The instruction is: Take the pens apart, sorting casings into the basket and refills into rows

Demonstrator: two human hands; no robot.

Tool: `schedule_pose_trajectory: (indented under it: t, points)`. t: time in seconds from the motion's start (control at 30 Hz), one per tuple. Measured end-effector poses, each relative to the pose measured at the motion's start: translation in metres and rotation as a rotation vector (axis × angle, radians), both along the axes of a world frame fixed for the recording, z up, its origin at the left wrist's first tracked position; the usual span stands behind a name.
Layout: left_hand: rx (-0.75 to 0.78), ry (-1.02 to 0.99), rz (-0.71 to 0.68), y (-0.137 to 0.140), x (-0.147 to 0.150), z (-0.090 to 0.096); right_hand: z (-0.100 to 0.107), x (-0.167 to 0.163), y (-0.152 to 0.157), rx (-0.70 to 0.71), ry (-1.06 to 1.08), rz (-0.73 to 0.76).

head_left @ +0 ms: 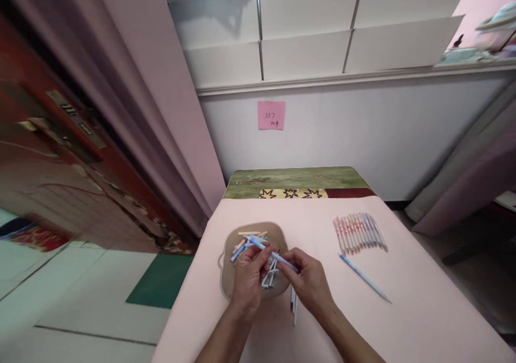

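Over a beige container, my left hand pinches a blue pen around its middle. My right hand grips the same pen near its lower right end, so it slants between both hands. Inside the container lie loose pen parts, with blue and orange barrels on the left and thin white sticks below the hands. Several thin white and dark sticks lie on the table beside the container, partly hidden by my right hand.
A pink cloth covers the table. To the right, a row of several clear pens lies side by side, with one blue pen in front of it. A pink note is stuck on the wall behind.
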State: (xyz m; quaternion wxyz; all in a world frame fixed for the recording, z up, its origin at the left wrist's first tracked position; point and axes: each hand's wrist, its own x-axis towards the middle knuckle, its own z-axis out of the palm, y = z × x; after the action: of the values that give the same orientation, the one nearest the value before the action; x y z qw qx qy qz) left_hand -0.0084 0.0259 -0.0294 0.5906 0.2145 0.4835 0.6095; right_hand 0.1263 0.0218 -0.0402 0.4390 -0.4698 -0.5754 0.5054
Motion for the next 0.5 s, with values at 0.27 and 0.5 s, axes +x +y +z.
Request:
schedule_pose_trajectory:
  t: [0.27,0.5]
  points:
    - [0.028,-0.065,0.012,0.002,-0.003,-0.005,-0.013,-0.005,0.006,-0.191,0.056,0.082]
    - [0.021,-0.044,0.038,0.001,-0.009,-0.007,-0.016,-0.008,0.011,-0.133,0.163,0.004]
